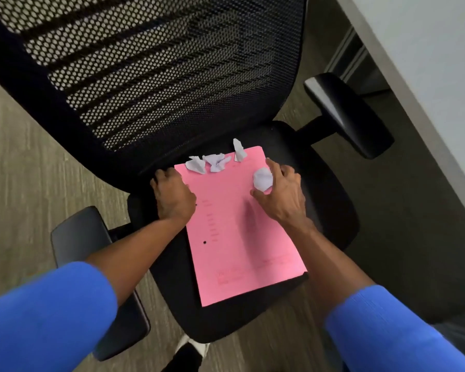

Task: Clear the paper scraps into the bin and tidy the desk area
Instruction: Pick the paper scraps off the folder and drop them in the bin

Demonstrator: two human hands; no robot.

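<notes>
A pink folder (236, 237) lies flat on the black seat of an office chair (330, 200). Three crumpled white paper scraps sit along its far edge: one (196, 165) at the left, one (216, 161) in the middle, one (239, 151) standing upright at the right. My right hand (282, 196) curls around a white paper ball (263, 179) on the folder's right side. My left hand (173, 196) rests with fingers bent on the folder's far left corner, its fingertips hidden against the seat.
The chair's mesh backrest (156, 76) rises just behind the scraps. Armrests stick out at the left (83, 237) and right (346, 111). A white desk edge (427, 108) runs along the right. Grey carpet surrounds the chair. No bin is in view.
</notes>
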